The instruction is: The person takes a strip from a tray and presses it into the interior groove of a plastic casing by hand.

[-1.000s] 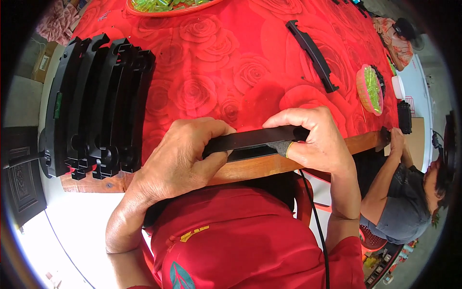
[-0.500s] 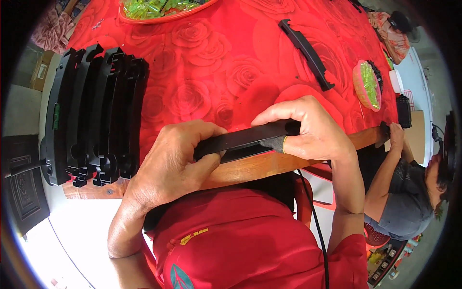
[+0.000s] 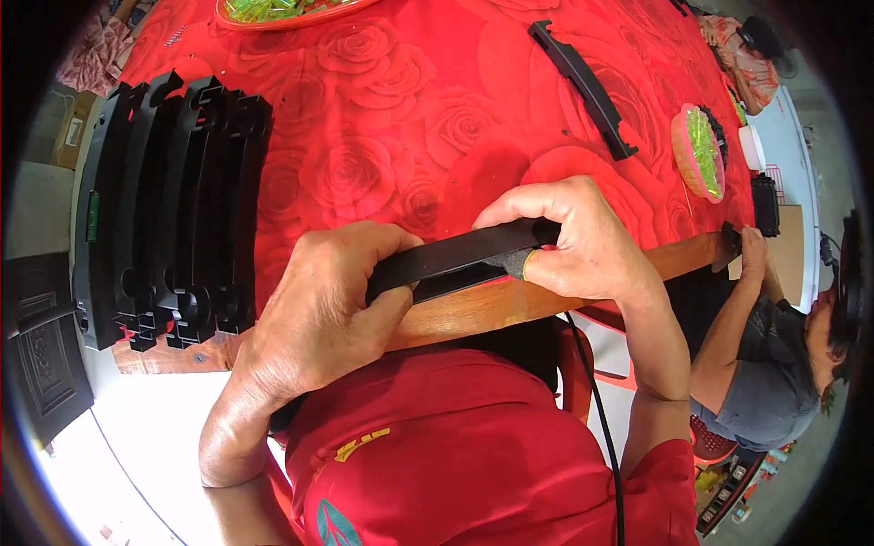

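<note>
A long black plastic part [image 3: 455,257], hollow along its near side, spans between my two hands just above the table's wooden edge. Its left end sits in my left hand [image 3: 332,296], fingers on top and thumb along the near side. My right hand [image 3: 583,241] grips the other end; a dark grey cover wraps its thumb, which presses at the hollow side. To the left, several similar black plastic parts [image 3: 173,209] stand side by side in a row. Another single black strip [image 3: 583,86] lies alone on the cloth at the far right.
A red rose-patterned cloth [image 3: 364,173] covers the table. At the far edge is a red-rimmed tray [image 3: 300,20] of yellow-green pieces. A pink basket [image 3: 685,155] of similar pieces stands at the right. Beside it another person [image 3: 765,364] sits with a hand at the table edge.
The view has shifted slightly, so the things on the table appear a little higher and further left. Both hands keep their hold on the black part, which is tilted slightly more.
</note>
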Available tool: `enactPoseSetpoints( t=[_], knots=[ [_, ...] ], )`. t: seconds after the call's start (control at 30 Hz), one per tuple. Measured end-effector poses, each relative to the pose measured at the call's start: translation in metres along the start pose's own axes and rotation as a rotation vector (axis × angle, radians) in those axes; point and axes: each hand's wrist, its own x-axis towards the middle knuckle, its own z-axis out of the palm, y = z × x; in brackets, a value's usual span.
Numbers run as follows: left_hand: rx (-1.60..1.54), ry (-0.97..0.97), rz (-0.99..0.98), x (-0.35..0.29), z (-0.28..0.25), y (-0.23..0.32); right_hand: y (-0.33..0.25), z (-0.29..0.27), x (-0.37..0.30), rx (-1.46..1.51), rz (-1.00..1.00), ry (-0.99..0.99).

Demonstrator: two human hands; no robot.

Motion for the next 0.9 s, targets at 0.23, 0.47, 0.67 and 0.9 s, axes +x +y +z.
enactPoseSetpoints(
  t=[0.23,0.47,0.67,0.9],
  knots=[
    [0.052,0.033,-0.018,0.005,0.004,-0.001,0.01,-0.005,0.011,0.048,0.01,0.057],
    [-0.021,0.194,-0.137,0.011,0.01,-0.001,-0.024,-0.002,0.015,-0.542,-0.475,0.504],
    [-0.093,0.252,-0.127,0.009,0.022,-0.002,-0.026,0.038,0.018,-0.711,-0.375,0.575],
    [-0.079,0.264,-0.11,0.005,0.029,-0.007,-0.026,0.05,0.022,-0.638,-0.35,0.537]
  ],
)
